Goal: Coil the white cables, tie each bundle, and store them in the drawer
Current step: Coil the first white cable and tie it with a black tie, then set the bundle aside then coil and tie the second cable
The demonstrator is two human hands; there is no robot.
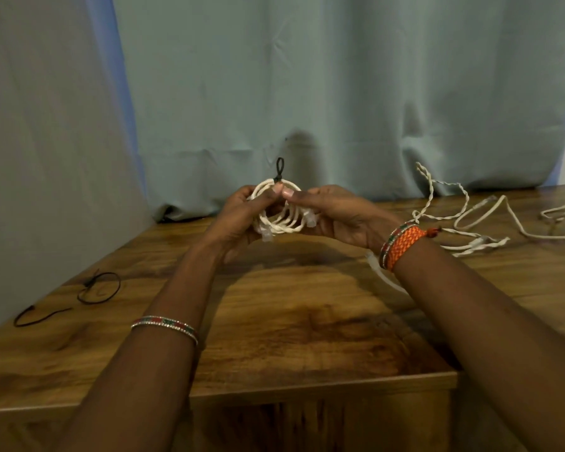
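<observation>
A coiled white cable is held up above the wooden table between both hands. My left hand grips the coil's left side and my right hand grips its right side, thumbs meeting near the top. A black tie sits round the top of the coil, its loop sticking upward. Clear plugs hang at the coil's lower left and right. Loose white cables lie tangled on the table at the right.
Two black ties lie on the table's left side near the grey wall. A blue-green curtain hangs behind the table. The table's front edge runs across the lower part of the view.
</observation>
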